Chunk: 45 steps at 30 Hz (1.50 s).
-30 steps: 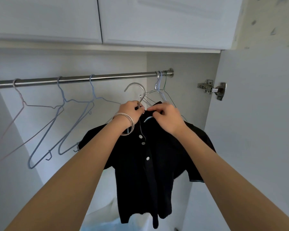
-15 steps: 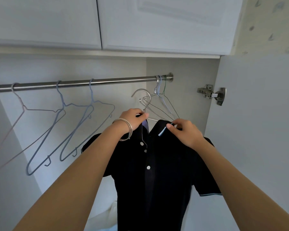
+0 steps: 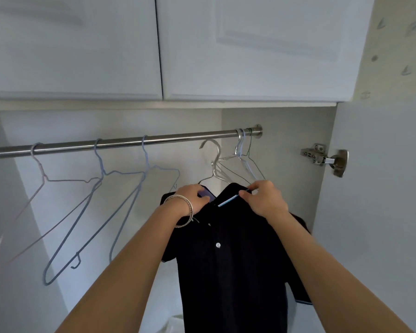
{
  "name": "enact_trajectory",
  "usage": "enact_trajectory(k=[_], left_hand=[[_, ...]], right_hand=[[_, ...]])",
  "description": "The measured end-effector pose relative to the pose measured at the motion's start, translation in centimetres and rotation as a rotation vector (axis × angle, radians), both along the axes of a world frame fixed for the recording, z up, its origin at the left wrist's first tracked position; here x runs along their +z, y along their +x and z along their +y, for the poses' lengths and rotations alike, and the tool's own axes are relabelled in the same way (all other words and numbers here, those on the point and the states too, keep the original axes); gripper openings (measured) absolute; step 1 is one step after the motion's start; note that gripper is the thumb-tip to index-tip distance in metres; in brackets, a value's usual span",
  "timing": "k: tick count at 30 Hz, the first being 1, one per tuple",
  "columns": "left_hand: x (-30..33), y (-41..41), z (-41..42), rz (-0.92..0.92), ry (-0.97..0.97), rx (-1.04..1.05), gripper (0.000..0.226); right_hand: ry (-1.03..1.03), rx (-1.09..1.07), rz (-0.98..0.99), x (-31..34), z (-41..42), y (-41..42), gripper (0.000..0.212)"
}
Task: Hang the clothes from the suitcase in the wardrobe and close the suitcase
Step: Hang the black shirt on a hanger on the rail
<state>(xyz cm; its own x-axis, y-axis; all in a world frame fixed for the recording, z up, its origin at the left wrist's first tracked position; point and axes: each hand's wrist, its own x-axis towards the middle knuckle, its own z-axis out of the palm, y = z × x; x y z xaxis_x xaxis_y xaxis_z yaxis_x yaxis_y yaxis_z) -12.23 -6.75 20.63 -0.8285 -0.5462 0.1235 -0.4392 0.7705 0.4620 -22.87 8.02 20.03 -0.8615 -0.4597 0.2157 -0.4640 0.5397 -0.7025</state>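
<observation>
Head view: wardrobe (image 3: pixel 274 121) holds empty hangers (image 3: pixel 99 188); hands grip shirt (image 3: pixel 231 260).

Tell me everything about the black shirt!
The black shirt is a short-sleeved polo of soft-looking dark fabric with white buttons down the front and thin light-blue trim on collar and sleeve. It hangs front-facing on a silver hanger whose hook is below the rail, not on it. The left hand and right hand pinch its collar.

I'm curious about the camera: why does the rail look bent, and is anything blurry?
Head view: the wide-angle lens bows the metal rail and stretches the forearms; the light is soft and even, with no glare; the pale hangers at the left edge look faint and smeared; the black shirt shows little fabric detail.
</observation>
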Motion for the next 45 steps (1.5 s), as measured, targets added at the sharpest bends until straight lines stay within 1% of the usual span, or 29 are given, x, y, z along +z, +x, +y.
enact_trajectory(k=[2,6,11,14,17,22,26,30,35,41,45], left_hand=[[0.4,-0.3,-0.1,0.034,-0.011,-0.021,0.037],[1.2,-0.9,-0.9,0.087,-0.004,-0.043,0.042],[1.8,-1.4,-2.1,0.111,0.021,-0.053,0.047],[1.7,-1.8,-3.1,0.12,0.069,-0.066,0.044],[1.5,-2.0,-3.8,0.1,0.087,-0.055,0.045],[1.0,-2.1,-4.8,0.091,0.095,-0.062,0.043],[0.4,-1.9,-4.9,0.078,0.111,-0.068,0.042],[0.1,-1.5,-4.5,0.098,0.133,-0.071,0.042],[0.2,-0.8,-3.2,0.12,0.121,-0.067,0.034],[-0.1,-0.7,-0.2,0.168,0.139,-0.117,0.03],[-0.8,-2.1,3.5,0.182,0.209,-0.187,0.023]], right_hand=[[-0.029,-0.005,-0.016,0.7,-2.0,0.1,0.032],[-0.056,0.029,-0.042,2.0,-5.7,-0.1,0.027],[-0.104,0.08,-0.118,2.3,-9.4,-0.9,0.027],[-0.101,0.092,-0.103,2.2,-11.2,-1.5,0.025],[-0.094,0.1,-0.09,2.2,-12.3,-1.6,0.023],[-0.044,0.092,-0.1,1.4,-13.5,-1.9,0.027],[-0.015,0.104,-0.088,0.6,-13.2,-1.6,0.03],[0.03,0.112,-0.021,0.2,-12.4,-1.3,0.035],[0.098,0.113,0.024,-0.4,-10.4,-0.6,0.035],[0.176,0.162,0.059,-0.9,-6.4,0.9,0.033],[0.157,0.107,0.047,-1.4,-1.3,2.0,0.026]])
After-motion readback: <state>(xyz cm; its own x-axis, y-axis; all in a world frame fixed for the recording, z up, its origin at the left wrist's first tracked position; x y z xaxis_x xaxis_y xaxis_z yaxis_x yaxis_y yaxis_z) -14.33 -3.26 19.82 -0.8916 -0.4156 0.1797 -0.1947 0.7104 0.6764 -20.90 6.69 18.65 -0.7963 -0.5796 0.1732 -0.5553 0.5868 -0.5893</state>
